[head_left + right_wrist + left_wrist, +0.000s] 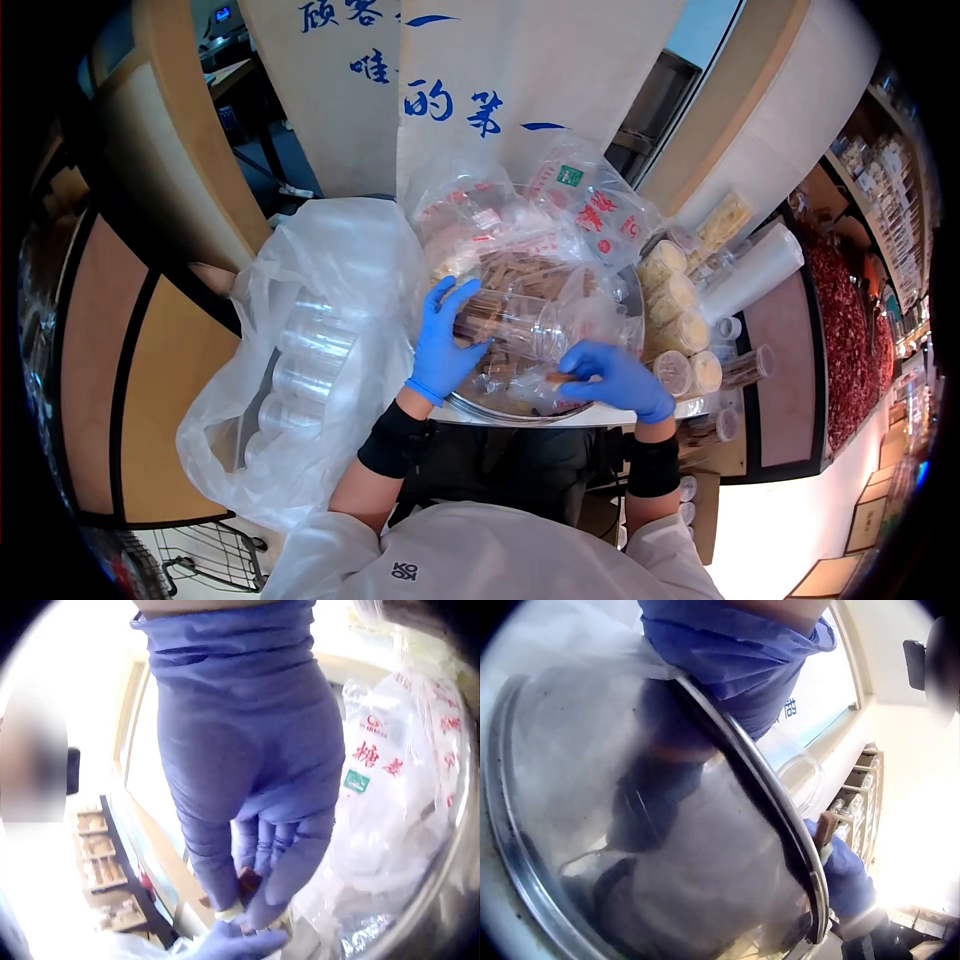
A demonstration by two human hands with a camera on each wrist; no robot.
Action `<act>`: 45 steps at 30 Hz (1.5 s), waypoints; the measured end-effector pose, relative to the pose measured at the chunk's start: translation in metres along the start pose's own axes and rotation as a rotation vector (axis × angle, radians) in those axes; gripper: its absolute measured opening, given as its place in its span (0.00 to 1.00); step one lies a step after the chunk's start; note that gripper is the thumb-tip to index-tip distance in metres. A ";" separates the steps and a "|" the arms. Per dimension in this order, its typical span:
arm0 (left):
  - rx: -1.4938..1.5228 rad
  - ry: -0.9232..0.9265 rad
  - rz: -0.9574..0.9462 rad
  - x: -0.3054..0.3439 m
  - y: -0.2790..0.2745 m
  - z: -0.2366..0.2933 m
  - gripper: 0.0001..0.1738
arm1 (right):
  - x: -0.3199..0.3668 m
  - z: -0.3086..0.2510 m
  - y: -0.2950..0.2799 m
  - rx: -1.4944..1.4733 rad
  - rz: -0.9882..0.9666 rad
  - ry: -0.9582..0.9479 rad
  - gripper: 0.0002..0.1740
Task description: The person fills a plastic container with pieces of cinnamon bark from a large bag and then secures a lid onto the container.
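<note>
In the head view, the blue-gloved left hand [445,342] grips one end of a clear plastic jar [525,325] lying on its side over a round metal tray [480,410]. Brown stick-like pieces [510,272] are heaped in the tray behind the jar. The right hand [622,380], also gloved, is just right of the jar and pinches a small brown piece [568,378]. That piece [249,881] shows between thumb and fingers of the right hand [251,750] in the right wrist view. The left wrist view shows the left glove [727,660] above the metal rim; its fingertips are hidden.
Left of the tray, a large translucent bag [330,250] holds several clear jars. Printed plastic bags [590,205] lie at the tray's back. Several filled jars [672,295] and a roll of clear plastic [755,270] stand or lie on the right.
</note>
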State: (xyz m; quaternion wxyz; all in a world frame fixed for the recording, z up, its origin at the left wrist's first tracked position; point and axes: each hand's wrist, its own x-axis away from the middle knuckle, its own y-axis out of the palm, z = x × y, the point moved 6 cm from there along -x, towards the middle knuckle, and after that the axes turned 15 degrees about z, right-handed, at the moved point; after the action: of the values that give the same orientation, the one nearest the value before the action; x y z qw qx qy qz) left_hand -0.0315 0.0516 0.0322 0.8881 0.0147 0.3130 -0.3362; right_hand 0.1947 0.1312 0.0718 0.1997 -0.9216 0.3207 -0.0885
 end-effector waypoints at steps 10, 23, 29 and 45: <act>-0.039 -0.016 -0.017 0.002 -0.002 0.016 0.48 | -0.004 0.003 -0.016 -0.370 0.314 0.206 0.13; -0.049 -0.011 -0.008 0.002 -0.001 0.011 0.46 | -0.005 0.015 -0.023 -0.408 0.410 0.172 0.14; -0.057 0.004 0.025 0.003 -0.004 0.010 0.47 | -0.006 0.017 -0.025 -0.445 0.475 0.200 0.13; -0.061 -0.035 0.109 0.003 -0.006 0.003 0.49 | -0.001 -0.002 -0.009 -0.331 0.340 0.137 0.14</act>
State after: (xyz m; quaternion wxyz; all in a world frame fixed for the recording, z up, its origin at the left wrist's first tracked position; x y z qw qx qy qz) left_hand -0.0318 0.0444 0.0340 0.9105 -0.0011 0.3062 -0.2780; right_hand 0.1982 0.1377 0.0774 0.0357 -0.8663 0.4943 -0.0623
